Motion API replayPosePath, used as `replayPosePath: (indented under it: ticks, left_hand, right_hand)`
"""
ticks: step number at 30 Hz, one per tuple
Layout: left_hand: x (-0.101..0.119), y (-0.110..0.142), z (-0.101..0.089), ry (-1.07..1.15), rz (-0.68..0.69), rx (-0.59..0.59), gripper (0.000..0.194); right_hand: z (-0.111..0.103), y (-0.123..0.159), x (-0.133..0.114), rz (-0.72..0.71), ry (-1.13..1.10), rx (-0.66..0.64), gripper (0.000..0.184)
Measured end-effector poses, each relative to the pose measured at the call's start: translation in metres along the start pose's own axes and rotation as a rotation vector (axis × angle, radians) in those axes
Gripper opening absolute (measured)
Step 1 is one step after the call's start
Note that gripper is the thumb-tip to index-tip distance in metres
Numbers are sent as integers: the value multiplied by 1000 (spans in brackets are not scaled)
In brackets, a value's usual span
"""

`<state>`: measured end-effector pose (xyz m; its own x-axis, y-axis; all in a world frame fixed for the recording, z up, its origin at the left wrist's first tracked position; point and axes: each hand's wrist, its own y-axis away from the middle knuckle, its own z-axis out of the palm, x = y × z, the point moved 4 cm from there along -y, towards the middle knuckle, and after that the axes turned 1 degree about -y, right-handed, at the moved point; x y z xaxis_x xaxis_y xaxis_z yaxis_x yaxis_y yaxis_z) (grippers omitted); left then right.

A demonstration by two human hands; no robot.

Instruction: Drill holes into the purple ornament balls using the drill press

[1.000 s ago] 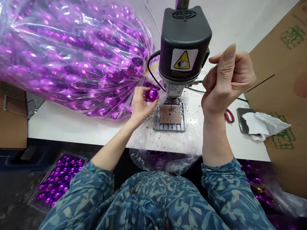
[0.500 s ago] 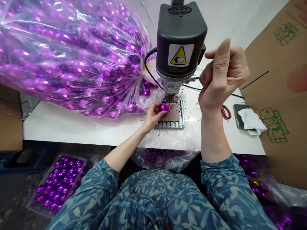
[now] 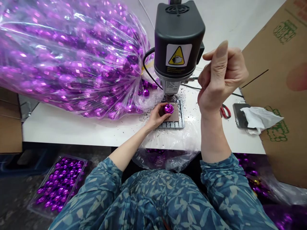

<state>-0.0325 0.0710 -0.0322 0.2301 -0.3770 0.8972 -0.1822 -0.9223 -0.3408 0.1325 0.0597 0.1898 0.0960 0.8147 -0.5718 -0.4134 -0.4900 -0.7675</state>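
My left hand (image 3: 157,118) pinches one purple faceted ball (image 3: 168,109) between thumb and fingers, over the brown board (image 3: 176,115) under the drill press (image 3: 179,32); I can't make out whether the bit touches it. My right hand (image 3: 222,80) is curled into a fist at the lever (image 3: 192,78), its grip hidden from me. I count one pair of red handles (image 3: 226,111), partly behind my wrist, and one cut-off bag (image 3: 72,64) of uncountable balls. One yellow-triangle warning sticker (image 3: 178,55) has tiny, blurred text; the carton's (image 3: 259,86) green print defeats me.
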Motion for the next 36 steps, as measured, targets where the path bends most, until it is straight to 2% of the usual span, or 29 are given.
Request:
replayPosePath:
  ticks: [6,11,15,18,22,26,29,31,34,36]
  left_hand:
    - [-2,-1,2,46,-36,25,61]
    - [2,1,1,76,-72,37,60]
    - [4,2,2,92,-91,41,60]
    - [5,2,2,104,-96,42,59]
    - [2,3,5,142,-101,48,61]
    - [-2,3,7,183,-89,56,64]
    - [-4,3,8,188,-98,55,64]
    - [-2,2,8,190,-97,59,63]
    - [6,2,5,168,-105,101,57]
    - [16,9,-1,100,-125,156,53]
  right_hand:
    - [-11,19,1,-3,28,61,56]
    - [-15,27,6,-76,18,87,52]
    - [-19,33,11,-79,34,114,53]
    - [-24,37,19,-92,25,104,53]
    - [-32,45,34,-172,-49,80,41]
    - [-34,51,39,-217,-65,81,43]
    - [-26,44,26,-225,-64,77,42]
    - [-16,30,13,-190,-49,106,43]
    - [2,2,0,-63,-2,131,63]
    - [12,-14,-5,-38,-35,110,65]
